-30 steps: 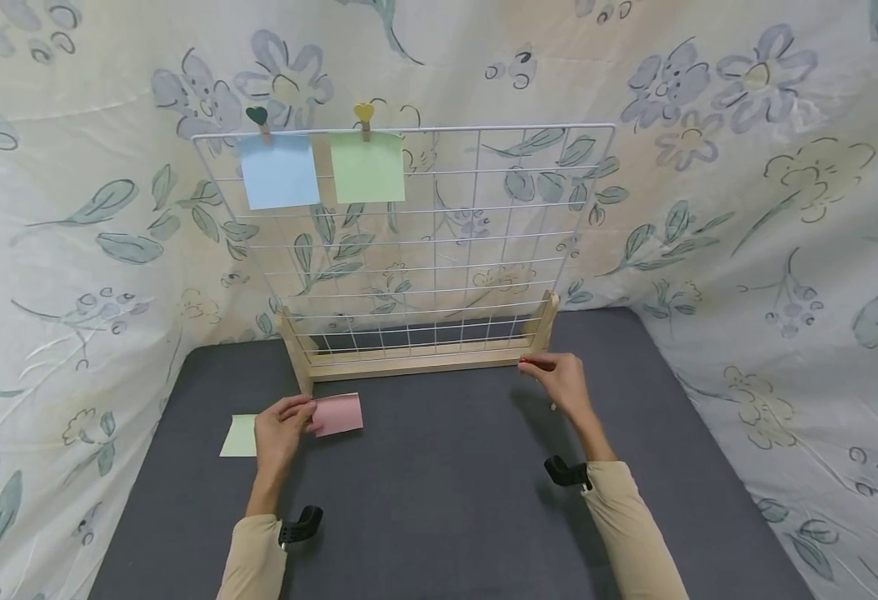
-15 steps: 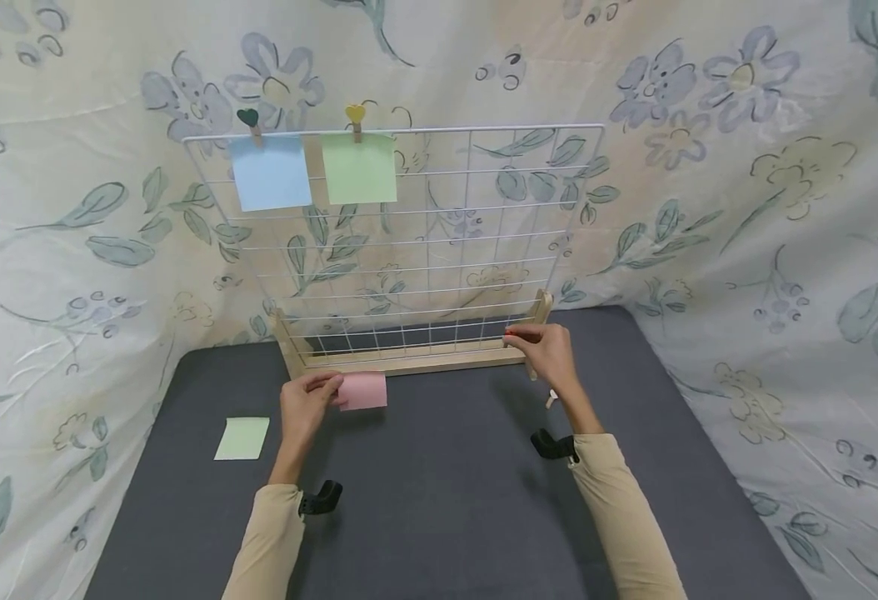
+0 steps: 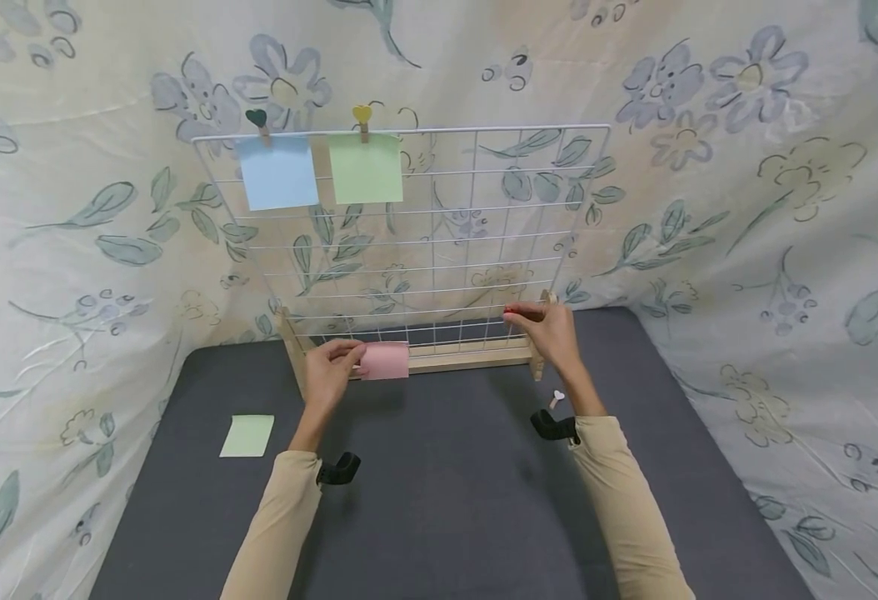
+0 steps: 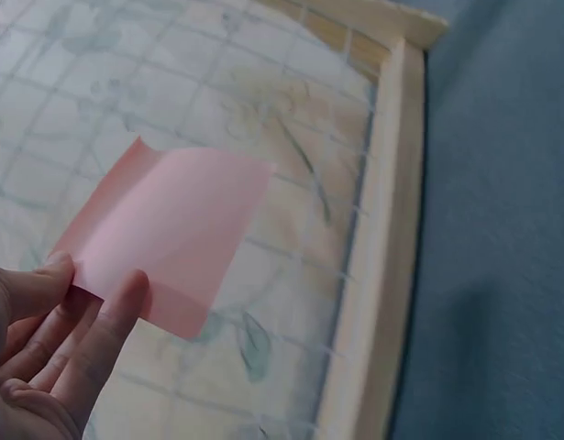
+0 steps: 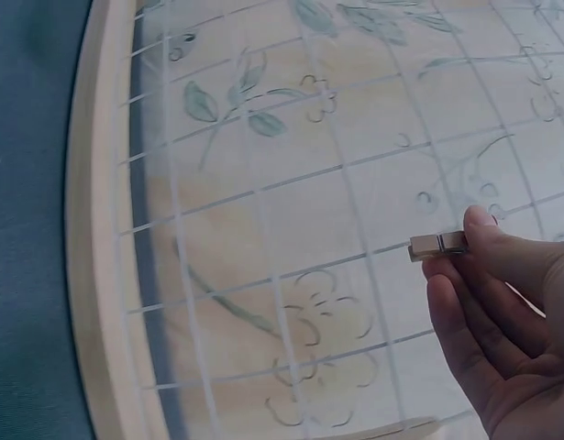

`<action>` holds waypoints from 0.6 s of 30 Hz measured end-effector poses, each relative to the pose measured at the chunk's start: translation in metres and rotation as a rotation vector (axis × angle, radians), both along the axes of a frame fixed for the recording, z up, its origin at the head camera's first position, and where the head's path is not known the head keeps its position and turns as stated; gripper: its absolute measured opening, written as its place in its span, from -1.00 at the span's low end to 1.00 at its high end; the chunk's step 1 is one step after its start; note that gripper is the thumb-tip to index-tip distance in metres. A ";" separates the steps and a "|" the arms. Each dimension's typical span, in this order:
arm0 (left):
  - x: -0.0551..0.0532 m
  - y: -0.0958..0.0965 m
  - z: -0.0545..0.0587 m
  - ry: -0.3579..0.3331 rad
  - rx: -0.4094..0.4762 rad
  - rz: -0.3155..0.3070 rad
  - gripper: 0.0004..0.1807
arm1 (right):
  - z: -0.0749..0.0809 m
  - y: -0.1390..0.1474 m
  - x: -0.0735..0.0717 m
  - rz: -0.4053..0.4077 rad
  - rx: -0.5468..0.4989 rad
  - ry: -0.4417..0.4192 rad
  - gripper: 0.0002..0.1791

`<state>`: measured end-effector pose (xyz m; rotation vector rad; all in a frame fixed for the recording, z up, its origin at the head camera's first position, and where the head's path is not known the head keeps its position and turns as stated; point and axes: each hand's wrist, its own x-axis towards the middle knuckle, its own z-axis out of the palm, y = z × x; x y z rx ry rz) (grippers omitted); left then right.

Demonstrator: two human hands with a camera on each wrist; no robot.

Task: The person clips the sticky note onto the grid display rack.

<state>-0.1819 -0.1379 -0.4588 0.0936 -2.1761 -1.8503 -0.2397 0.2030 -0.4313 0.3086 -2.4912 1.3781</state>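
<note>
My left hand (image 3: 326,372) pinches a pink paper note (image 3: 385,360) by its left edge, in front of the rack's wooden base. In the left wrist view the note (image 4: 176,229) bends slightly between thumb and fingers. My right hand (image 3: 551,331) pinches a small wooden clothespin (image 5: 433,246) with a red top, near the rack's lower right; its jaw end points away from the fingers. Behind both hands stands a white wire grid rack (image 3: 446,246). A blue note (image 3: 280,175) and a green note (image 3: 366,171) hang from its top wire, each under a heart-topped clothespin.
Another green note (image 3: 247,436) lies on the dark table (image 3: 439,500) at the left. A clothespin with a white heart (image 3: 556,398) lies beside the right forearm. A floral cloth (image 3: 769,275) surrounds the table at the back and sides.
My left hand has carried the pink note up and to the right, toward the rack, uncovering the green note on the table. My right hand has risen with the clothespin.
</note>
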 end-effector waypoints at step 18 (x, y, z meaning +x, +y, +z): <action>-0.019 0.034 0.057 0.069 0.066 -0.040 -0.78 | 0.052 -0.012 -0.005 0.067 -0.086 0.018 -0.69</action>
